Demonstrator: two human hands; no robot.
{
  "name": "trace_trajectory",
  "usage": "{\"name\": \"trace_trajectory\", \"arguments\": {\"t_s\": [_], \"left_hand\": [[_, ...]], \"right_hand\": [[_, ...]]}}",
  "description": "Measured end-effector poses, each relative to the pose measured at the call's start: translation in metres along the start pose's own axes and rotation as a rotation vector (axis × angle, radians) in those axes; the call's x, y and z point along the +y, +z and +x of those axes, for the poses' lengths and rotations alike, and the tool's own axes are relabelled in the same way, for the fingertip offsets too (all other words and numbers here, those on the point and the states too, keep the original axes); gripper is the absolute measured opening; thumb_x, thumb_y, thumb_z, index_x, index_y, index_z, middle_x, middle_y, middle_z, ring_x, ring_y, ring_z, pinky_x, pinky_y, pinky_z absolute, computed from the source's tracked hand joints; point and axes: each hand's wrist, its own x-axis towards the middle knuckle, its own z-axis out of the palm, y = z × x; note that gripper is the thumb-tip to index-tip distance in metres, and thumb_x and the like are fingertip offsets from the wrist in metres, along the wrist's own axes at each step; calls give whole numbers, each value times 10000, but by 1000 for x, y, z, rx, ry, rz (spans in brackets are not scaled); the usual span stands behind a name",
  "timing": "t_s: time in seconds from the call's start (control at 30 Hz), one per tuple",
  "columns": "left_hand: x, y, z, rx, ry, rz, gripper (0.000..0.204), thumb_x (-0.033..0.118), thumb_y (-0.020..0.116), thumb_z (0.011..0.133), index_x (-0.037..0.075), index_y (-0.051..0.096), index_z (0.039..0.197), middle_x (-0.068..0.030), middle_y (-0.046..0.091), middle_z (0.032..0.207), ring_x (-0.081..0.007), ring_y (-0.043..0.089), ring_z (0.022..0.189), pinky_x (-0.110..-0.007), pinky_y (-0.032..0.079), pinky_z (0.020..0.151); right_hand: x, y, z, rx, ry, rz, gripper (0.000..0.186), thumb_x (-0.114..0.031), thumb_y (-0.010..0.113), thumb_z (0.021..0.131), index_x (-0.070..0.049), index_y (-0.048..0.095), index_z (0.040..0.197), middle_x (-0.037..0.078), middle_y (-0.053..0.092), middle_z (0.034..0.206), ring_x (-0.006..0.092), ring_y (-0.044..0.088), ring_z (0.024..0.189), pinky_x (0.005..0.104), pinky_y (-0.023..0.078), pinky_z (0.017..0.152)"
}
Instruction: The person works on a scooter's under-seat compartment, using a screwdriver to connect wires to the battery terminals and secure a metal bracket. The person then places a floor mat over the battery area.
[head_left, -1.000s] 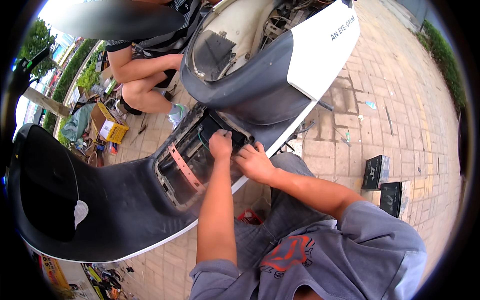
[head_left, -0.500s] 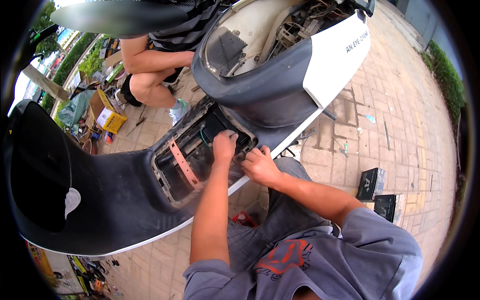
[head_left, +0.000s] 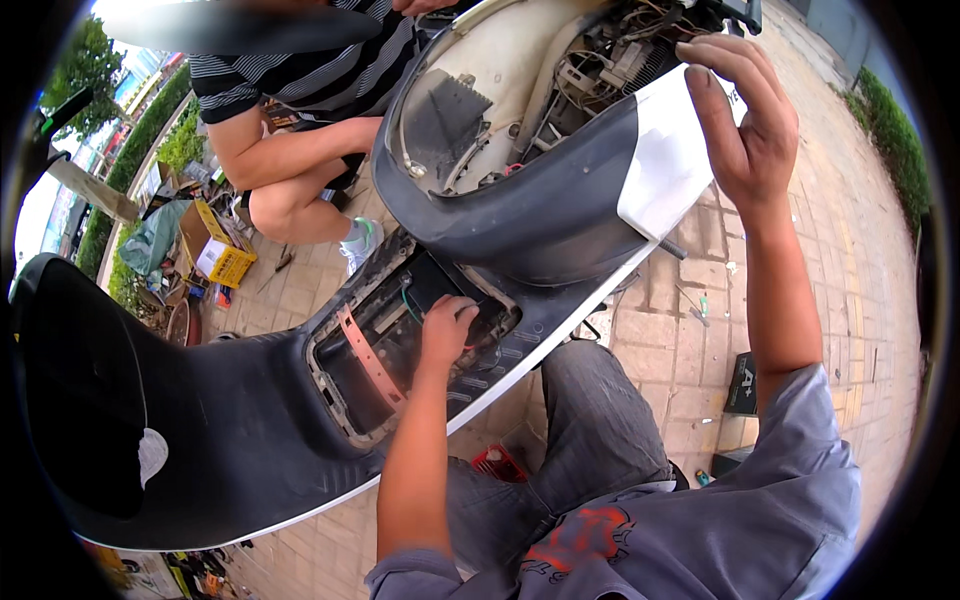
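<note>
Facing one scooter point(head_left: 520, 235), I am seeing its long axis slanting from lower left to upper right, with its dark front shield point(head_left: 80, 400) pointing to my left and its white tail panel point(head_left: 665, 160) pointing away to my upper right. It is standing just in front of my knees on brick paving point(head_left: 660, 370), and its one floor compartment point(head_left: 333, 395) is lying uncovered in the footboard, stretching along the same slant. One salmon strap point(head_left: 368, 355) with a row of holes is running crosswise over that compartment, and one green wire point(head_left: 410, 303) is curving just beside my left grip.

My left grip point(head_left: 447, 328) is resting at the compartment with the forearm nearly upright, knuckles up and fingers curled downward; their tips are hiding from me, so I cannot tell whether they are closing on anything. My right grip point(head_left: 748, 125) is standing open and raised over the tail panel, thumb apart from the fingers, elbow bending and forearm upright; I cannot tell whether it is touching the panel.

One co-worker point(head_left: 280, 150) is crouching beyond the scooter, one yellow carton point(head_left: 232, 265) is sitting farther left among clutter, one red tray point(head_left: 498, 462) is lying near my legs, and one black box point(head_left: 741, 385) is standing at my right.
</note>
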Motion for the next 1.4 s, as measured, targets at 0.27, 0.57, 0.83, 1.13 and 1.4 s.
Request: {"name": "trace_trajectory", "arguments": {"t_s": [0.27,0.57,0.83,1.13,1.4], "left_hand": [[8,18,-1,27,69,143,180,115,754,780,39,734,942,-116,704,976,-329,636,945,-395,484,868],[18,28,-2,233,48,342,241,193,779,744,69,727,944,-100,671,882,-329,599,893,-460,442,832],[18,30,-7,198,-35,86,170,111,756,774,-2,693,883,-128,672,811,-311,632,827,-414,496,769],[30,32,-6,164,-234,-199,167,30,708,838,-4,582,942,-111,686,850,-186,657,761,-319,514,727],[50,-10,-44,8,-139,6,407,362,709,862,17,700,1078,-156,675,1078,-292,622,1004,-387,489,890]], "right_hand": [[64,36,-14,-559,69,-24,449,-311,549,986,7,577,669,182,499,592,374,499,573,459,413,580],[73,30,-16,-631,41,-2,435,-299,470,1030,-9,435,708,103,340,671,276,364,660,393,321,678],[66,33,-13,-556,96,-60,408,-292,563,978,30,619,735,199,538,646,364,531,616,429,434,608],[63,36,-16,-485,109,-62,440,-336,546,968,21,640,727,209,573,665,386,558,645,449,443,623],[65,32,-17,-517,126,-91,422,-350,550,966,12,695,804,213,612,699,388,585,663,441,471,649]]}}
